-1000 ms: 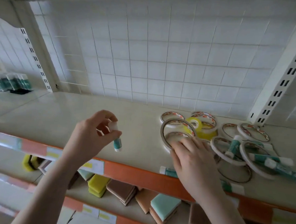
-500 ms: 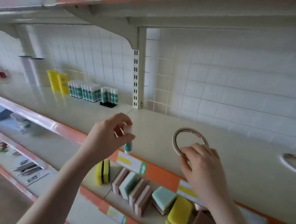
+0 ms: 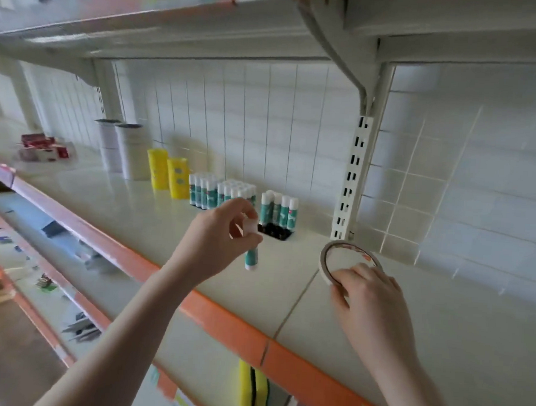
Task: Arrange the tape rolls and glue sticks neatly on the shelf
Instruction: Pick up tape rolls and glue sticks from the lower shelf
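Left hand point(image 3: 216, 242) centre frame, fingers pinched on a glue stick point(image 3: 251, 252), white cap up, teal body hanging down, held above the shelf point(image 3: 153, 224); right hand point(image 3: 369, 296) lower right, fingers closed over the lower rim of a tape roll point(image 3: 347, 258), roll tilted on edge, its bottom hidden by the hand so contact with the shelf is unclear; standing glue sticks point(image 3: 223, 194) in rows at centre, more in a black tray point(image 3: 274, 232) just beside them; yellow containers point(image 3: 168, 176) left of those; white stacked rolls point(image 3: 123, 147) further upper left; slotted upright point(image 3: 352, 176) behind the tape roll; yellow sponge point(image 3: 252, 388) on the lower shelf at bottom centre.
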`<state>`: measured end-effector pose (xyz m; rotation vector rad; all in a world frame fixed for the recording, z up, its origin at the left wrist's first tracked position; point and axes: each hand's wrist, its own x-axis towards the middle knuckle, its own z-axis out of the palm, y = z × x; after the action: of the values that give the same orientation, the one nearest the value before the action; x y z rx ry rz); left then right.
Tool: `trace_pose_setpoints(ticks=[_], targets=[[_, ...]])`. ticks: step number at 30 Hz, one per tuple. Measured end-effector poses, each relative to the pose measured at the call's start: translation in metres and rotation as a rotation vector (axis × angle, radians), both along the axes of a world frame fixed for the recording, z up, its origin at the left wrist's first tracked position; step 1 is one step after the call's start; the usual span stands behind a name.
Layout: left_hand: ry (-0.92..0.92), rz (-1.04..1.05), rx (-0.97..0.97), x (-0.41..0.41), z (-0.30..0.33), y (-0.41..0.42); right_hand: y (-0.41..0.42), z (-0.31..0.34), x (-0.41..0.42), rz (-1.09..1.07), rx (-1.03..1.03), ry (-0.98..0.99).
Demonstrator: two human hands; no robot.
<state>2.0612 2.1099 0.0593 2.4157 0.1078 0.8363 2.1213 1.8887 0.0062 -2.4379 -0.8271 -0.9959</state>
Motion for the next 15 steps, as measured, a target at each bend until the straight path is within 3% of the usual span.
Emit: trace_pose_setpoints(ticks=[15], targets=[[0.11, -0.175, 0.131, 0.13, 0.019, 0.082, 0.098, 0.01, 0.052, -0.198, -0.066, 0.024]])
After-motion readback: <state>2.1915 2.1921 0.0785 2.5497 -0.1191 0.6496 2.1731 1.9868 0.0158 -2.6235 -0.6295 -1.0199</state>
